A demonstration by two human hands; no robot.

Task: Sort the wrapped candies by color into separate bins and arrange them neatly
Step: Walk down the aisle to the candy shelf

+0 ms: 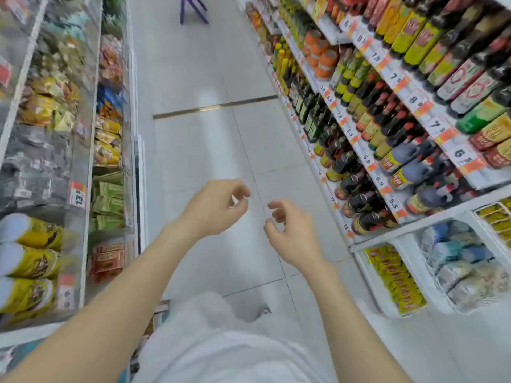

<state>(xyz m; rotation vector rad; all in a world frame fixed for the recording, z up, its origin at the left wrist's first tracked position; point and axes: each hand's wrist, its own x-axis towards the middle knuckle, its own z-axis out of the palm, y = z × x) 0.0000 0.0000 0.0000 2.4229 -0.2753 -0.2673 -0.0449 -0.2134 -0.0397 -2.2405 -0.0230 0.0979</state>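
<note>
Both hands hang in the air over the pale tiled floor (207,78) of a shop aisle, near each other but not touching. The left hand (214,207) has its fingers (243,190) loosely curled, thumb and forefinger close with floor showing between them, and it holds nothing. The right hand (294,236), just to its right, is likewise half curled and holds nothing. The wrapped candies (45,106) lie in clear bins (85,111) along the left. Bottles (367,175) fill the shelves on the right.

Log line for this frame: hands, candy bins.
left hand: loosely curled, empty, over aisle floor | right hand: loosely curled, empty | candy bins: at left, untouched
</note>
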